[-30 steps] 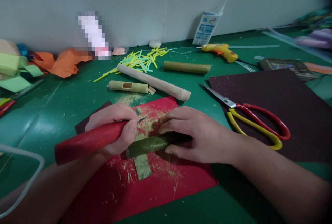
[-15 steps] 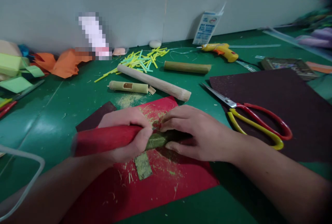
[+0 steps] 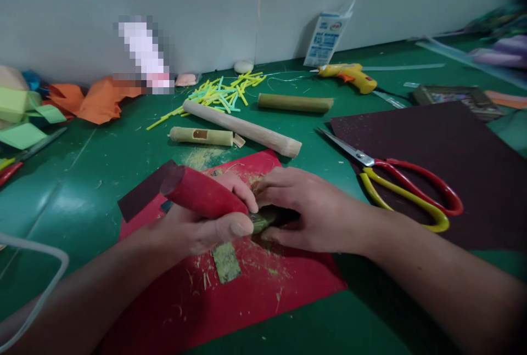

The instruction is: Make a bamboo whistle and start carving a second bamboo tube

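Note:
My left hand (image 3: 224, 218) is wrapped round the thick red handle (image 3: 206, 193) of a tool whose working end is hidden. The handle leans up and to the left. A short green bamboo piece (image 3: 263, 219) lies under my right hand (image 3: 294, 207), whose thumb and fingers close on it from both sides. The tool's lower end meets the bamboo between the hands. Beneath them is a red sheet (image 3: 263, 311) strewn with shavings, with a small greenish abrasive-looking strip (image 3: 226, 263) on it.
Large scissors (image 3: 370, 164) rest on a dark sheet (image 3: 428, 141) at right. Behind my hands lie a notched bamboo tube (image 3: 222, 138), a pale stick (image 3: 247, 127), another bamboo tube (image 3: 296, 103), cut straws (image 3: 222, 94) and a yellow glue gun (image 3: 354, 77). Orange paper (image 3: 99, 102) is at left.
The red handle has swung from nearly level to tilted up, and my left hand has turned with it and shifted slightly right. My right hand stays on the bamboo.

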Available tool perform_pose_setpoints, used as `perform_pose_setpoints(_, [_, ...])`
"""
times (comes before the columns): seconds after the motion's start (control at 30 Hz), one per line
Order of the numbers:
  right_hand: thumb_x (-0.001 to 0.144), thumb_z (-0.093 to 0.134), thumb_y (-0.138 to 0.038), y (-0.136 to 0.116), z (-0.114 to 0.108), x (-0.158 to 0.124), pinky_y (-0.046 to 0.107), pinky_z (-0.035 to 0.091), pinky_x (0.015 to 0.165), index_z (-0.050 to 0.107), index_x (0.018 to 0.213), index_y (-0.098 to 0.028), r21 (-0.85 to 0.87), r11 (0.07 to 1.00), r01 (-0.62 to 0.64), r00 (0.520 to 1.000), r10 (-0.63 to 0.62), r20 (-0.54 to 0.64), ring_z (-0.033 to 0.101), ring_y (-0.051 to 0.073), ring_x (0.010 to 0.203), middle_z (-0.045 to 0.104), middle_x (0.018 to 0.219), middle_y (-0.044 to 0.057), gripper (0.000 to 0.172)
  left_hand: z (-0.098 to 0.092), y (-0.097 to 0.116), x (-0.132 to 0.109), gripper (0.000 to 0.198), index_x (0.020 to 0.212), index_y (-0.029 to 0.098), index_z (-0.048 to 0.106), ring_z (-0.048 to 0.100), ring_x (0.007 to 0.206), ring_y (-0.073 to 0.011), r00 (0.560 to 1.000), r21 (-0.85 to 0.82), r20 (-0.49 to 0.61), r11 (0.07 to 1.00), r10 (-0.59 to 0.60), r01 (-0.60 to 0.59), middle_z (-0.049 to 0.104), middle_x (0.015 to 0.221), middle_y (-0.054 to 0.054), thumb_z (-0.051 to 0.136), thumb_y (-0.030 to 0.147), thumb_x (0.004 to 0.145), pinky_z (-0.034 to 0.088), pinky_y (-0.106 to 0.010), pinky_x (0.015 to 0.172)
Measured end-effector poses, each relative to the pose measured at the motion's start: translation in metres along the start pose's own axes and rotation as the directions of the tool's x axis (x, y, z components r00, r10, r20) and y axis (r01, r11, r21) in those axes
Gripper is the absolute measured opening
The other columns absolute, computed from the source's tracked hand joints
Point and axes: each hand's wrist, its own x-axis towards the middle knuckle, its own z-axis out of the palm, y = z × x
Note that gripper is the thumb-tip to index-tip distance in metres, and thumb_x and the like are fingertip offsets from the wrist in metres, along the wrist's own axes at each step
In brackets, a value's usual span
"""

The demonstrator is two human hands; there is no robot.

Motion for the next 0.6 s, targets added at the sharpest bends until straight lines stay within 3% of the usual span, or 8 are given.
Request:
perform_pose_setpoints(0.1, [0.082, 0.068, -0.030, 0.003, 0.001, 0.001, 0.037, 0.047, 0.083, 0.068, 0.099, -0.018, 0.025, 0.999, 0.031, 1.000, -0.031, 0.005, 0.061, 0.023, 0.094, 0.067, 0.100, 0.008, 0.021, -0.003, 0.000, -0.002, 0.038, 0.095, 0.022, 0.067, 0.063, 0.080, -0.0154, 0.998, 0.062, 0.063, 0.998, -0.007, 0.003, 0.068, 0.088, -0.001, 0.060, 0.057, 0.085, 0.052, -0.025, 0.074])
perform_pose_setpoints(0.33, [0.079, 0.067, -0.025, 0.003, 0.003, 0.002, 0.033, 0.047, 0.078, 0.067, 0.092, -0.020, 0.049, 0.998, 0.041, 0.999, -0.040, -0.026, 0.062, 0.021, 0.090, 0.068, 0.096, 0.007, 0.014, -0.003, 0.001, 0.000, 0.027, 0.092, 0.023, 0.066, 0.063, 0.079, -0.0146, 0.997, 0.072, 0.062, 0.997, -0.045, 0.040, 0.068, 0.086, 0.001, 0.064, 0.048, 0.084, 0.052, -0.023, 0.070])
perform_pose_setpoints(0.47, [0.076, 0.068, -0.022, 0.002, 0.004, 0.004, 0.031, 0.046, 0.074, 0.068, 0.090, -0.018, 0.067, 0.998, 0.020, 1.000, -0.020, -0.009, 0.061, 0.019, 0.085, 0.066, 0.093, 0.006, 0.015, 0.000, 0.010, 0.003, 0.024, 0.088, 0.022, 0.067, 0.063, 0.077, -0.0152, 0.991, 0.136, 0.089, 0.987, -0.099, 0.086, 0.069, 0.083, 0.000, 0.063, 0.046, 0.085, 0.051, -0.023, 0.064])
perform_pose_setpoints(0.6, [0.072, 0.068, -0.020, 0.003, 0.007, 0.005, 0.030, 0.045, 0.070, 0.068, 0.087, -0.015, 0.089, 0.996, 0.015, 1.000, -0.013, -0.024, 0.059, 0.018, 0.081, 0.065, 0.087, 0.005, 0.016, 0.004, 0.018, 0.007, 0.014, 0.076, 0.022, 0.067, 0.061, 0.069, -0.0135, 0.986, 0.236, 0.037, 0.961, -0.160, 0.147, 0.068, 0.074, 0.003, 0.062, 0.035, 0.082, 0.049, -0.024, 0.064])
